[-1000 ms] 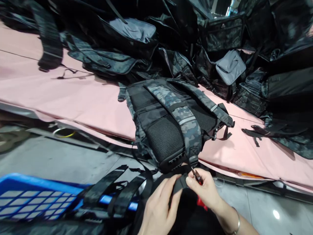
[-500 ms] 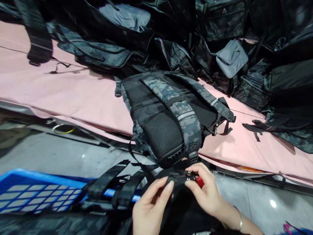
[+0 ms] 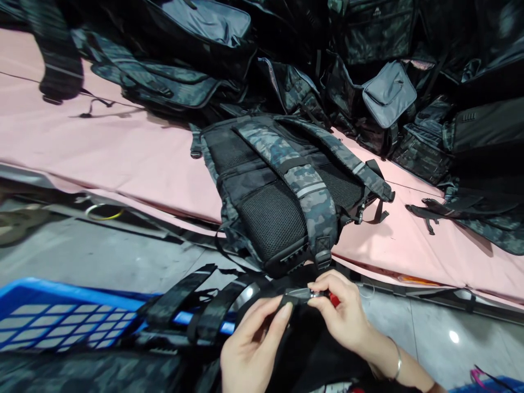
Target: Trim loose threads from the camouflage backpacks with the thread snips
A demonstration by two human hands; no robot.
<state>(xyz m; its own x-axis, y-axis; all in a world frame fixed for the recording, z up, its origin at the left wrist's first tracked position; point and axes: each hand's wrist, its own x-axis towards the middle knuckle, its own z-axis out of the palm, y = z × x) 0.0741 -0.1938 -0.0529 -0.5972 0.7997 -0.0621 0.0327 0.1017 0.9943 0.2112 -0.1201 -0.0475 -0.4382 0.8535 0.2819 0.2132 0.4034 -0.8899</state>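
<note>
My right hand (image 3: 346, 316) is closed around small thread snips with pointed metal blades (image 3: 299, 293) and a red part showing at the palm. The blades point left, toward my left hand (image 3: 254, 341). That hand pinches a small black piece of strap (image 3: 290, 300) between thumb and fingertips; its exact shape is hard to make out. The blade tips lie beside or over this strap. Just beyond my hands, a dark camouflage backpack (image 3: 272, 221) lies with its mesh back and shoulder straps facing up, overhanging the near edge of the pink table (image 3: 164, 174).
Many more camouflage bags (image 3: 164, 82) are heaped along the far side, some hanging open with grey lining. At lower left, a blue plastic basket (image 3: 82, 295) has dark straps (image 3: 184, 297) across its rim. Grey floor (image 3: 446, 322) shows at lower right.
The snips' metal blades now show clearly between my hands, where earlier they were mostly dark and hidden. My right hand has shifted slightly left and up; the backpack stays in place.
</note>
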